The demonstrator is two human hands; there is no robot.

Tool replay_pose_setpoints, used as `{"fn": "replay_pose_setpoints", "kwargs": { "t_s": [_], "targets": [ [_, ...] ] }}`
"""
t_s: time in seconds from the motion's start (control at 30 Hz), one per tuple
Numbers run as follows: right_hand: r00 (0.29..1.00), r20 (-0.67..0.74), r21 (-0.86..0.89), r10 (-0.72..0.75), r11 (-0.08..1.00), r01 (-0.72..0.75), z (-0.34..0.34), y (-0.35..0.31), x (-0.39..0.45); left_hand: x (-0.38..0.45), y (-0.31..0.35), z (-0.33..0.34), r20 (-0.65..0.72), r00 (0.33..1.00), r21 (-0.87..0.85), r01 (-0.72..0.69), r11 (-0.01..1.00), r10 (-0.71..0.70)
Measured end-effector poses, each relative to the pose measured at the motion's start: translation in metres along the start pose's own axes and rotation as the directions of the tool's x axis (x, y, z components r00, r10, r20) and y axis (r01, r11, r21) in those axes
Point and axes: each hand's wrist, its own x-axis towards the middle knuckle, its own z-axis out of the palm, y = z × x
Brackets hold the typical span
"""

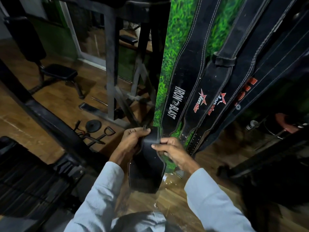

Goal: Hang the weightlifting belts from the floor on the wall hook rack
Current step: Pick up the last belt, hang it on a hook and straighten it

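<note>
Left hand [132, 141] and right hand [172, 151], each grip pinching stitched black leather belt [147, 164]

Dim, dark corners, wide-angle bending at edges, slightly soft.

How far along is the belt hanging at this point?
Done: the IRON BLAST belt and two star-logo belts hang along the wall. In hand: left hand and right hand hold a black belt. Left: hooking it; no belt shows on the visible floor.
</note>
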Motion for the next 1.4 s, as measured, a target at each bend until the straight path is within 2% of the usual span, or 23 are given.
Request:
{"fn": "replay_pose_setpoints", "kwargs": {
  "t_s": [0.07, 0.17, 0.23, 0.3, 0.37, 0.43, 0.5, 0.57, 0.63, 0.73, 0.83, 0.9, 0.97, 1.0, 1.1, 1.17, 1.23, 1.33, 1.37, 1.4],
  "targets": [
    [0.989, -0.065, 0.058, 0.134, 0.99, -0.13, -0.001, -0.001, -0.005, -0.005, -0.006, -0.002, -0.002, 0.999, 0.131, -0.05, 0.99, 0.051],
    [0.963, -0.209, 0.091, 0.168, 0.984, -0.152, -0.007, -0.009, -0.002, -0.005, -0.018, -0.013, -0.016, 0.996, 0.194, -0.084, 0.977, 0.089],
    [0.966, -0.237, 0.067, 0.102, 0.994, -0.088, -0.005, -0.022, 0.002, -0.012, -0.021, -0.011, -0.007, 0.995, 0.15, -0.097, 0.984, 0.099],
    [0.964, -0.266, 0.001, -0.025, 1.0, 0.026, -0.002, -0.04, 0.007, -0.018, -0.021, -0.004, 0.05, 0.988, 0.164, -0.156, 0.974, 0.149],
    [0.936, -0.324, -0.028, -0.138, 0.99, 0.136, 0.003, -0.061, 0.012, -0.024, -0.016, 0.002, 0.11, 0.979, 0.154, -0.188, 0.97, 0.172],
    [0.893, -0.405, -0.041, -0.196, 0.98, 0.196, 0.005, -0.073, 0.017, -0.026, -0.009, 0.005, 0.151, 0.978, 0.134, -0.162, 0.978, 0.141],
    [0.855, -0.47, -0.071, -0.222, 0.974, 0.214, 0.007, -0.073, 0.017, -0.024, 0.0, 0.004, 0.126, 0.986, 0.075, -0.117, 0.99, 0.107],
    [0.831, -0.496, -0.104, -0.253, 0.967, 0.233, 0.012, -0.066, 0.013, -0.022, 0.02, 0.007, 0.034, 0.99, -0.017, -0.137, 0.99, 0.138],
    [0.831, -0.483, -0.121, -0.277, 0.961, 0.249, 0.019, -0.056, 0.008, -0.019, 0.042, 0.012, -0.026, 0.968, -0.044, -0.25, 0.967, 0.249],
    [0.853, -0.434, -0.183, -0.29, 0.955, 0.232, 0.031, -0.042, 0.001, -0.017, 0.067, 0.021, -0.11, 0.919, 0.038, -0.378, 0.925, 0.379],
    [0.881, -0.387, -0.198, -0.272, 0.958, 0.209, 0.038, -0.034, -0.005, -0.017, 0.07, 0.021, -0.155, 0.895, 0.079, -0.41, 0.909, 0.417],
    [0.885, -0.356, -0.188, -0.3, 0.951, 0.247, 0.037, -0.037, -0.01, -0.022, 0.066, 0.019, -0.142, 0.891, 0.002, -0.435, 0.901, 0.43],
    [0.877, -0.384, -0.096, -0.288, 0.957, 0.272, 0.033, -0.049, -0.016, -0.028, 0.063, 0.019, -0.131, 0.895, -0.036, -0.434, 0.9, 0.426],
    [0.859, -0.416, -0.063, -0.297, 0.952, 0.299, 0.029, -0.059, -0.019, -0.03, 0.06, 0.019, -0.128, 0.895, -0.049, -0.435, 0.899, 0.427],
    [0.749, -0.509, -0.102, -0.423, 0.894, 0.436, 0.017, -0.099, -0.022, -0.034, 0.053, 0.024, -0.1, 0.918, -0.085, -0.392, 0.916, 0.384],
    [0.702, -0.513, -0.126, -0.493, 0.853, 0.507, 0.01, -0.13, -0.024, -0.035, 0.048, 0.024, -0.096, 0.919, -0.084, -0.391, 0.917, 0.383],
    [0.726, -0.471, -0.195, -0.5, 0.862, 0.467, 0.005, -0.156, -0.023, -0.039, 0.049, 0.027, -0.066, 0.929, -0.066, -0.367, 0.928, 0.363],
    [0.864, -0.338, -0.388, -0.373, 0.892, 0.233, 0.002, -0.175, -0.018, -0.043, 0.046, 0.03, -0.053, 0.926, -0.029, -0.376, 0.926, 0.374],
    [0.864, -0.329, -0.388, -0.382, 0.889, 0.245, 0.001, -0.175, -0.017, -0.044, 0.047, 0.031, -0.059, 0.925, -0.023, -0.377, 0.926, 0.375],
    [0.831, -0.347, -0.35, -0.435, 0.882, 0.316, 0.001, -0.175, -0.019, -0.044, 0.047, 0.03, -0.063, 0.923, -0.024, -0.382, 0.924, 0.38]
  ]
}}
